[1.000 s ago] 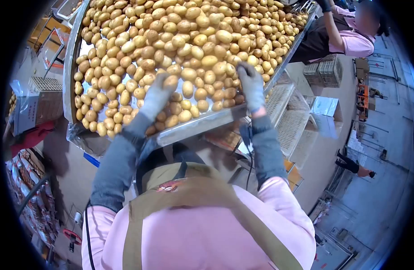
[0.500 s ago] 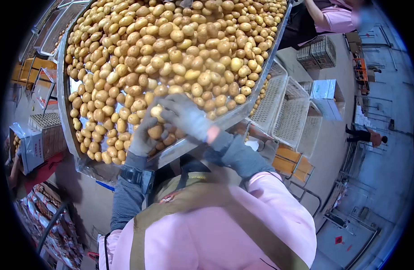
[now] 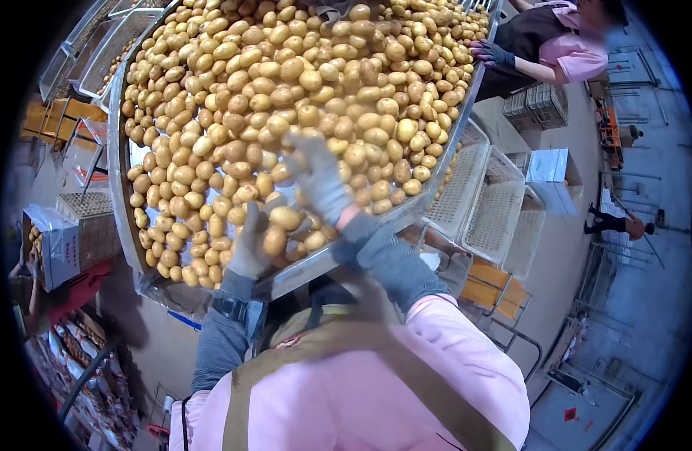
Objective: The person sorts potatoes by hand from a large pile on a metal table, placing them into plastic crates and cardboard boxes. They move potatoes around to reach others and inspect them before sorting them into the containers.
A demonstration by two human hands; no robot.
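Note:
Many yellow-brown potatoes (image 3: 255,83) are heaped on a metal-edged sorting table (image 3: 117,173). My left hand (image 3: 251,244), in a grey glove, is at the near edge with its thumb and fingers apart, cupped around a potato (image 3: 275,241). Another potato (image 3: 285,218) lies against its fingertips. To the right, my right hand (image 3: 318,177), also gloved, is over the potatoes with its fingers spread and smeared by motion. Nothing shows in its grasp.
White plastic crates (image 3: 495,203) stand right of the table, with a white box (image 3: 550,171) beyond. A co-worker's gloved hand (image 3: 493,52) touches the table's far right edge. Another person handles a box (image 3: 59,248) at left. Someone walks at far right.
My right hand has moved off the potatoes near my left hand and its fingers have spread. A co-worker's hand has come into view at the table's right edge. The view has shifted slightly.

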